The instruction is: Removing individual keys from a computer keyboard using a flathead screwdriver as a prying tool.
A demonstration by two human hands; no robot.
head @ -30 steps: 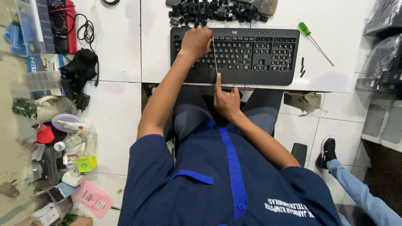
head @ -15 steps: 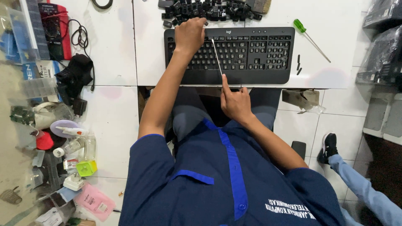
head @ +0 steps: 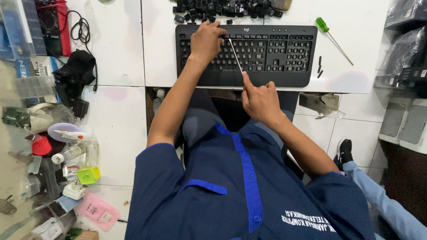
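The keyboard [head: 267,55] lies on the white table [head: 160,53], its front edge toward the person. The left hand [head: 207,41] rests curled on the keyboard's upper left keys, fingers bent down; whether it grips anything I cannot tell. The right hand [head: 260,100] is closed around a thin tool [head: 235,56], whose tip reaches to 11 o'clock, onto the keys just beside the left hand. Loose keycaps [head: 222,9] lie at 12 o'clock of the keyboard. A green screwdriver [head: 333,39] lies at its 2 o'clock.

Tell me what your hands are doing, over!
Left hand on keyboard. Right hand gripping thin tool, tip at keys. Nothing blocking.
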